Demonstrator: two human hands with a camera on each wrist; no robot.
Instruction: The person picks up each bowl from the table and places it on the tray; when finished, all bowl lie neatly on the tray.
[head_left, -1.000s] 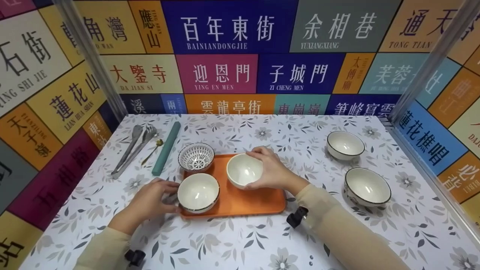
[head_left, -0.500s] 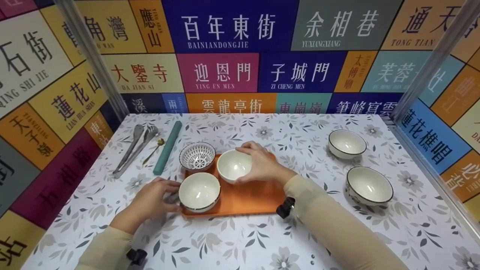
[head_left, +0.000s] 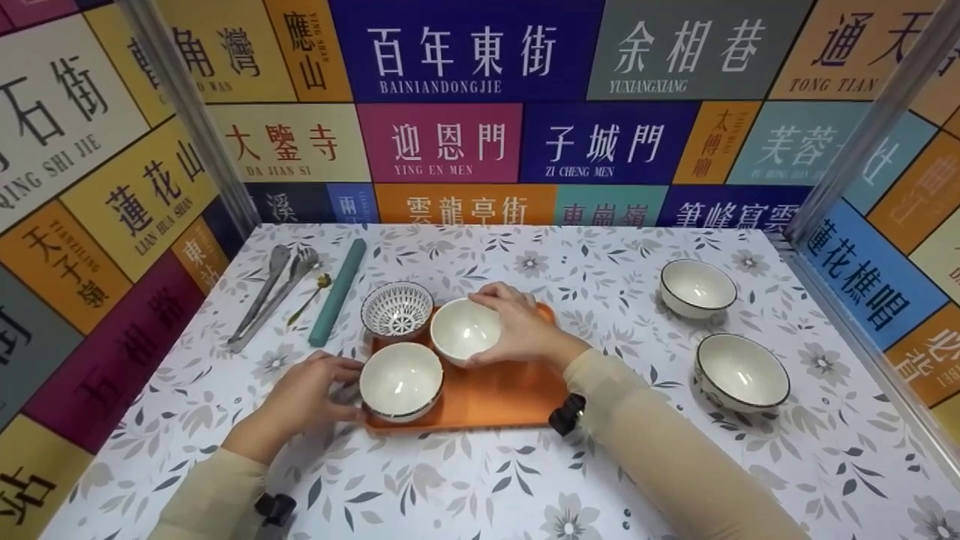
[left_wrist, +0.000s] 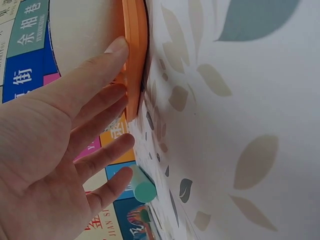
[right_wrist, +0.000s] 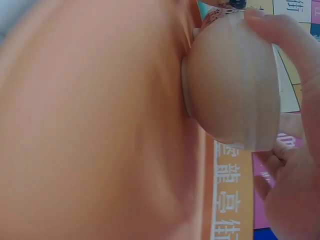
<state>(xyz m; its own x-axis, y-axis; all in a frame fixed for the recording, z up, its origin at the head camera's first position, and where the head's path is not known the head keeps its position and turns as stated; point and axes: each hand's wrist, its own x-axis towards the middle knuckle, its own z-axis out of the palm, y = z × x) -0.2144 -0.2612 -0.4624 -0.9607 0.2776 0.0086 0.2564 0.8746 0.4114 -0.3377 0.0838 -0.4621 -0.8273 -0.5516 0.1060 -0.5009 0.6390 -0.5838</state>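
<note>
My right hand [head_left: 525, 326] grips a plain cream bowl [head_left: 461, 334] by its right side, thumb near and fingers far. In the right wrist view that bowl [right_wrist: 232, 85] has its base on or just over the orange tray [head_left: 487, 401]; I cannot tell which. At the tray's left end, my left hand [head_left: 304, 397] lies beside a dark-rimmed white bowl [head_left: 401, 381]. The left wrist view shows its fingers fairly straight, the thumb and upper fingers at the tray's edge [left_wrist: 134, 55]. Behind stands a black-and-white patterned bowl [head_left: 397, 311], close to the cream bowl.
Two dark-rimmed bowls, a far one [head_left: 697, 289] and a nearer one [head_left: 742, 373], stand on the right. To the left lie a teal stick [head_left: 337, 292], a small gold spoon [head_left: 309, 298], a grey spoon [head_left: 262, 289] and a fork [head_left: 289, 281]. Printed walls enclose the table's back and sides.
My right hand has carried the cream bowl leftward and slightly back, up close to the other two bowls on the tray. The left hand has stayed in place.
</note>
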